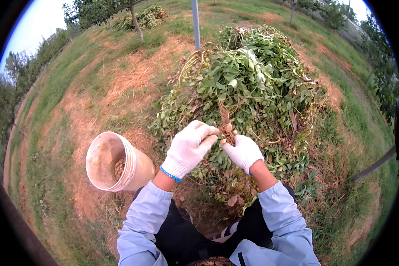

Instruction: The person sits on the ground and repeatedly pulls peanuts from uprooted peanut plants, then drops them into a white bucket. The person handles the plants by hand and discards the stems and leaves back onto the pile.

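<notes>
My right hand (242, 151), in a white knit glove, grips the root end of a peanut plant (226, 129). The plant's brown stems run upward into the leafy heap of peanut plants (252, 76) in front of me. Just left of the roots is my left hand (192, 148), gloved the same way, its thumb and fingertips brought close together. Whether a pod sits between them is too small to tell. To the left stands a whitish plastic bucket (141, 171), tilted in view, with peanut pods (119, 168) at its bottom.
A grey metal pole (196, 25) rises behind the heap. Farther back lie another plant pile (148, 17) and a slim tree trunk (136, 21). Dry straw and grass (133, 76) cover the ground. An orange-red line (335, 58) runs along the grass at right.
</notes>
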The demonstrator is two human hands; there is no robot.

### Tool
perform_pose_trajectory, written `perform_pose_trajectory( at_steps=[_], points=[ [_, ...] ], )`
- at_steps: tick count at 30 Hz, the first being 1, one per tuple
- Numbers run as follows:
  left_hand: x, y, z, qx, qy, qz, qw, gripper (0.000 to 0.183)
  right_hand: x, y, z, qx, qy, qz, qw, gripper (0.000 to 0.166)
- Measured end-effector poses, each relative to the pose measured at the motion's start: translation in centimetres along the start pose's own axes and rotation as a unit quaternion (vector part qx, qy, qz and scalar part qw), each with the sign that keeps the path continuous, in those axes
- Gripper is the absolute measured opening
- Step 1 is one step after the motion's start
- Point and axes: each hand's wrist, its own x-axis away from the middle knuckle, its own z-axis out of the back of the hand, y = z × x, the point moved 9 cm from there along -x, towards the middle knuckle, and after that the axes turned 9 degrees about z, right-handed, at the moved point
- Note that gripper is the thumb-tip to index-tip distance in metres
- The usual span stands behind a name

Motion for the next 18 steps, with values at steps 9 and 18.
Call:
perform_pose_trajectory(
  at_steps=[9,18],
  points=[
    [-0.1,-4.7,-9.9,-0.190,-0.189,0.167,0.949,0.038,0.6,-0.3,-3.8,0.212,-0.110,0.069,0.969,0.041],
    [0.6,-6.7,-12.4,-0.108,-0.228,0.164,0.954,0.029,1.3,0.6,-3.6,0.237,-0.156,0.070,0.956,0.042]
  ],
)
